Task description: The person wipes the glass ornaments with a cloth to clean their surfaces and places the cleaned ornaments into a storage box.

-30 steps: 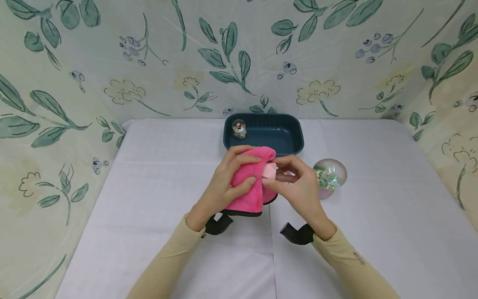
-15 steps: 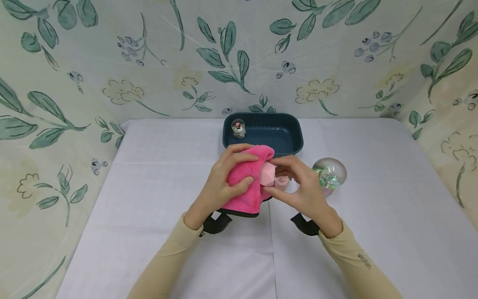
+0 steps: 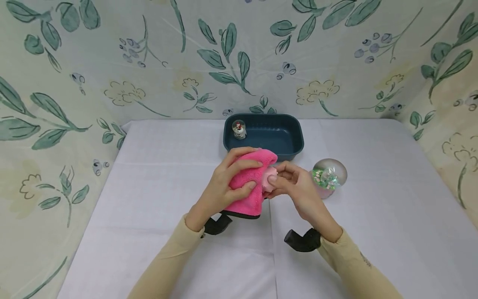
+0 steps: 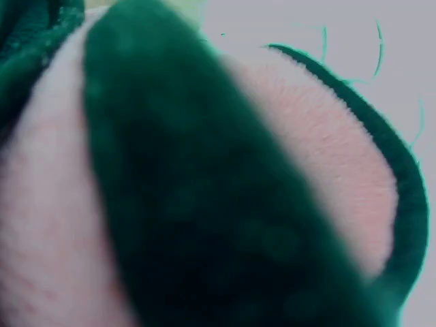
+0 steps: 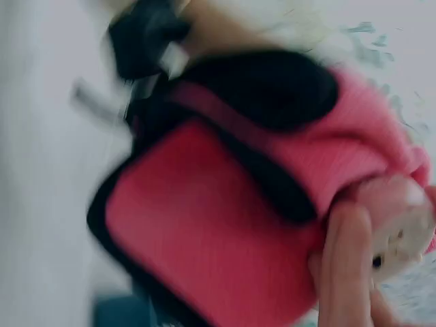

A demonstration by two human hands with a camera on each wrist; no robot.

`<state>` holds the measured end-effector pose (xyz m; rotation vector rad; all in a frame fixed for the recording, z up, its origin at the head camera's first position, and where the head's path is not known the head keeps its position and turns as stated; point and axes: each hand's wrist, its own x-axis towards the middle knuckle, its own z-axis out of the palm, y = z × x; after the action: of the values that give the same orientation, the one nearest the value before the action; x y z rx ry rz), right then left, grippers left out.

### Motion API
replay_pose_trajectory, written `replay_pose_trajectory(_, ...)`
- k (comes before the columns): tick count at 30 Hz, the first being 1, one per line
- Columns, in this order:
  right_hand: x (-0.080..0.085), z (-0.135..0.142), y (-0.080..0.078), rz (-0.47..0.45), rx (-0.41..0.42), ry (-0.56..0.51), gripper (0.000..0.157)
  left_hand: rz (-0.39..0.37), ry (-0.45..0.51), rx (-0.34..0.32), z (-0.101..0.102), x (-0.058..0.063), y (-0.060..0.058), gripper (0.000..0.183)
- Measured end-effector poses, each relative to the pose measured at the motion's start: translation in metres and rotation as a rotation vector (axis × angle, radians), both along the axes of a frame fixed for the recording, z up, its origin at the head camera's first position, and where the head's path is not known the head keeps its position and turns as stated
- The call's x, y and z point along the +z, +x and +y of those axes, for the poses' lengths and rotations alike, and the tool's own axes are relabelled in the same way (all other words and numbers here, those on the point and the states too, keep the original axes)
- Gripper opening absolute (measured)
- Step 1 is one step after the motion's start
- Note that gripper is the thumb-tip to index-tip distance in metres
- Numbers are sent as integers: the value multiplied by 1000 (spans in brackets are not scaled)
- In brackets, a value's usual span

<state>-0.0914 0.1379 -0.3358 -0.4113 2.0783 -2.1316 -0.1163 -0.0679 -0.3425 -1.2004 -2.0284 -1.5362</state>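
In the head view my left hand (image 3: 228, 178) grips a bright pink plush cloth (image 3: 244, 203) with black edging, its fingers spread over the top. The cloth wraps a pale pink object (image 3: 268, 179), most of which is hidden inside. My right hand (image 3: 298, 189) pinches the exposed end of that object between thumb and fingers. In the right wrist view the object (image 5: 402, 235) shows a flat whitish underside with small dark marks; its kind cannot be told. The left wrist view is filled by the blurred cloth (image 4: 320, 143) and its dark edging.
A dark blue tray (image 3: 301, 133) stands behind the hands, with a small snow globe (image 3: 239, 129) in its left end. A larger snow globe (image 3: 329, 176) with a pink base stands just right of my right hand. White cloth (image 3: 160, 166) covers the table.
My right fingers have drawn in from a wider hold to a pinch on the pale pink object, which has turned within the cloth. The left hand has hardly moved.
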Motion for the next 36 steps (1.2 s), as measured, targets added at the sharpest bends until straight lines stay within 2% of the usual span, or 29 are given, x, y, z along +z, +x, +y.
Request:
replay_pose_trajectory(2,0,2,1,125,-2,102,28,-15,21,1,0,0,0,37)
replay_pose_trajectory(5,-2,4,-1,419,-7,253,49,-29,37,17,-2,0,0,37)
replay_pose_trajectory(8,-4,5,-4,658,-31,303,57,-49,36,15,-3,0,-1,38)
replay_pose_trajectory(10,-5,5,-6,738,-52,306,57,-56,32,4,-2,1,-1,37)
replay_pose_trajectory(11,-5,5,-6,736,-66,295,57,-58,32,-2,-2,1,-1,37)
replay_pose_trajectory(13,-5,5,-5,672,-88,261,50,-53,30,-18,-1,2,0,36)
replay_pose_trajectory(15,-4,4,-3,523,-93,204,36,-42,24,-34,0,3,0,35)
replay_pose_trajectory(19,1,2,0,142,-44,58,13,-14,9,-57,2,4,1,34)
replay_pose_trajectory(20,2,2,0,82,-33,42,14,-11,8,-61,2,3,1,34)
replay_pose_trajectory(22,3,3,0,41,-8,52,19,-9,11,-59,3,3,1,34)
replay_pose_trajectory(23,3,3,0,56,-3,68,19,-12,16,-55,3,3,1,34)
replay_pose_trajectory(25,2,5,0,154,-9,144,20,-26,26,-40,2,2,0,34)
replay_pose_trajectory(30,-2,7,-3,570,-32,310,53,-50,43,3,-1,1,-1,35)
replay_pose_trajectory(32,-3,7,-5,691,-49,330,58,-49,43,5,-2,1,-1,35)
replay_pose_trajectory(34,-4,6,-6,722,-72,325,58,-44,42,-5,-2,1,-1,33)
replay_pose_trajectory(36,-5,4,-4,660,-86,287,50,-28,39,-20,-2,2,-1,32)
